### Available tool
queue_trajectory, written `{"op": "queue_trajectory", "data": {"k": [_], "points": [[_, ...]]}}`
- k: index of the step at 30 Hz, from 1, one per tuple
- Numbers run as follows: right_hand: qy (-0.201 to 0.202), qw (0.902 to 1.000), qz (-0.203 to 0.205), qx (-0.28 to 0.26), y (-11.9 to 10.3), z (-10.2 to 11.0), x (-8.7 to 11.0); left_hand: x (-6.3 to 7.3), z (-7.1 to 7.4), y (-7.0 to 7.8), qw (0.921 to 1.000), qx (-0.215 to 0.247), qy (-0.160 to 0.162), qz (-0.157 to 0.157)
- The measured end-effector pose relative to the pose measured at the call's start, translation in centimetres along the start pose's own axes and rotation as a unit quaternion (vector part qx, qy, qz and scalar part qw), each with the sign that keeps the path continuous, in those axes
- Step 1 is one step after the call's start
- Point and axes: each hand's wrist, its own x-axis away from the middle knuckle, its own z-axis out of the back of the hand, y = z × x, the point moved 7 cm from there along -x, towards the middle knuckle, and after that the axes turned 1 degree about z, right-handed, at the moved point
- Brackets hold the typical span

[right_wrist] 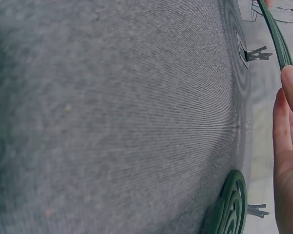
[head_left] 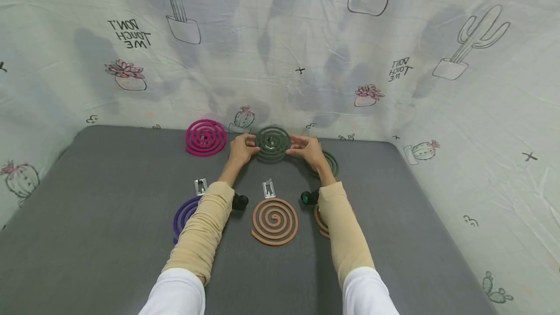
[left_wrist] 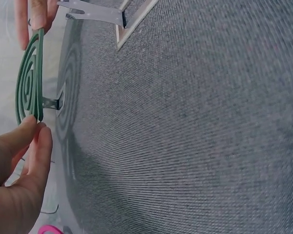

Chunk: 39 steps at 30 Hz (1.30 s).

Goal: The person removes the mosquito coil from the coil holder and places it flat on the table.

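Note:
Both hands hold a dark green mosquito coil between them near the table's back edge. My left hand pinches its left rim between thumb and fingers. On the opposite rim, my right hand pinches with the thumb above and fingers below. In the left wrist view, the coil is raised off the table, close over the upright prong of a small metal stand. The right wrist view shows that stand's forked tip with a gap between it and the coil.
A pink coil sits at back left. Another green coil rests on a stand, partly behind the right wrist. Nearer lie a purple coil, a tan coil, a second tan coil and two metal stands, left and middle.

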Motion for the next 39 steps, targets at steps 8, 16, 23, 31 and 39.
{"op": "queue_trajectory", "data": {"k": [8,16,23,31,39], "points": [[-0.006,1.0000,-0.007,-0.003,-0.2,0.1,0.6,0.5,0.3,0.4,0.9995,-0.003,-0.029,0.009],[-0.040,0.9987,-0.030,0.000,-0.3,-0.2,0.9,0.5,0.4,0.2,0.9971,-0.005,-0.076,0.000],[-0.052,0.9980,-0.038,0.001,-0.1,-0.4,1.1,0.6,0.5,0.1,0.9946,-0.018,-0.102,-0.014],[-0.048,0.9986,-0.015,0.017,-0.4,-0.3,1.5,1.0,0.8,0.5,0.9930,-0.028,-0.113,-0.021],[-0.044,0.9987,-0.002,0.025,-0.3,-0.2,1.8,1.6,0.9,0.7,0.9922,-0.020,-0.119,-0.030]]}}
